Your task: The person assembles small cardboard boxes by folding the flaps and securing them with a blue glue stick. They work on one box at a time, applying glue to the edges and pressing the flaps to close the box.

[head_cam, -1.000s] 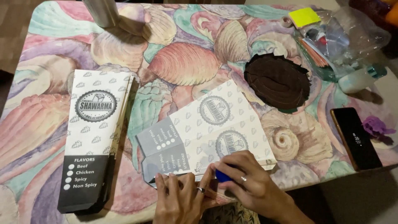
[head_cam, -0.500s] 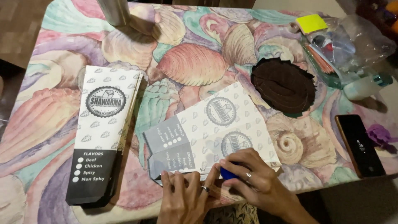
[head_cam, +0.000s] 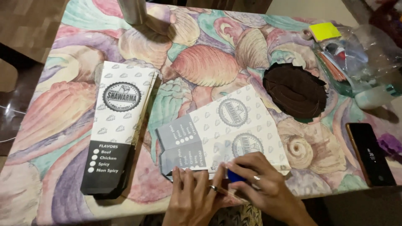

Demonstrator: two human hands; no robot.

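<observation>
Long white-black paper bag (head_cam: 119, 125) table left; second, folded (head_cam: 222, 129), centre under hands; dark phone screen (head_cam: 370, 154) right edge

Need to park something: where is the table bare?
Bare cloth lies between the metal post, the upright bag and the brown paper pile; also left of that bag. Crowded: far right corner clutter, phone, both hands on the flat bag.

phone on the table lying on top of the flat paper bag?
No, the black phone lies on the bare tablecloth at the right edge, apart from the flattened paper bag.

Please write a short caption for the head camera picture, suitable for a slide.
Left hand presses the flattened paper bag on a shell-patterned table while right hand holds a small blue object.
</observation>
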